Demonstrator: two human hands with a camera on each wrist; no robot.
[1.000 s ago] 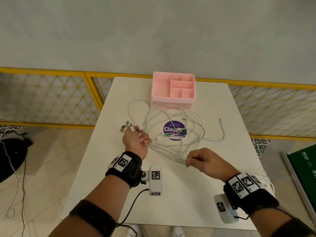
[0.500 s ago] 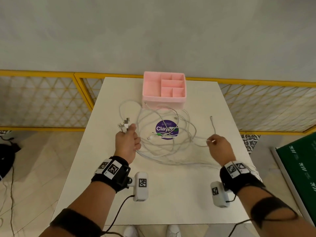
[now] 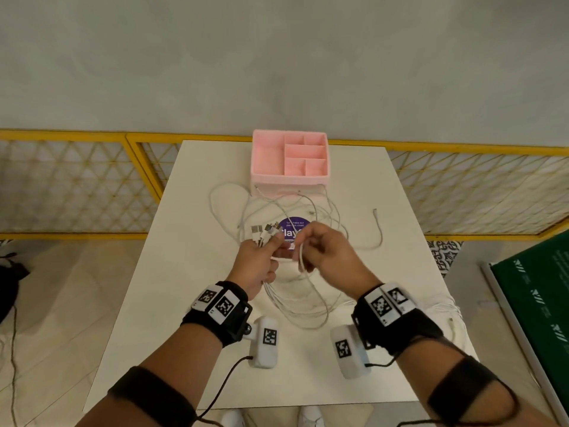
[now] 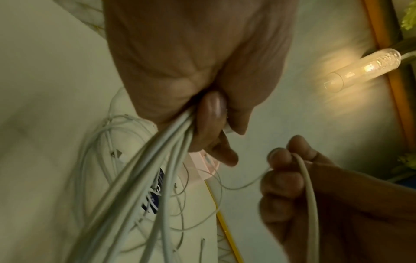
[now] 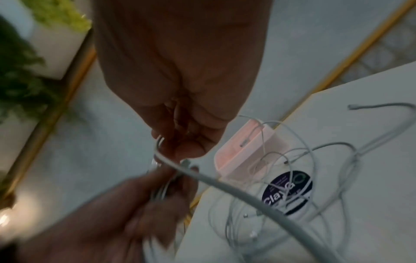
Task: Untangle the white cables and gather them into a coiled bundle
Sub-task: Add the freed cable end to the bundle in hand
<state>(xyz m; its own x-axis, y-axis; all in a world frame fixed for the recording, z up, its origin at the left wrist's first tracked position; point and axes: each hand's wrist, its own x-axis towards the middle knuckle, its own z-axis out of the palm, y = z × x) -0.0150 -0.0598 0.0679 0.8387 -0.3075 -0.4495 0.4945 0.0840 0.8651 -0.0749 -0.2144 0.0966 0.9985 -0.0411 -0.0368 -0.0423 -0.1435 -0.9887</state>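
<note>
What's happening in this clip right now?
A person stands at a white table sorting tangled white cables. The left hand holds a bunch of cables in its grip, with the metal plug ends sticking out above the fist. The right hand pinches a single strand close beside it. Most cable lies in loose loops on the table, in front of a pink plastic compartment organiser, so no neat coil exists yet.

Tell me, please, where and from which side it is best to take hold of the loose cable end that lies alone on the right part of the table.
Probably just behind the plug of the loose cable end, pinching the thin cord from above. It lies flat on the white table, apart from the tangle, with bare surface around it. The right hand is nearer, but it already pinches another cable.
</note>
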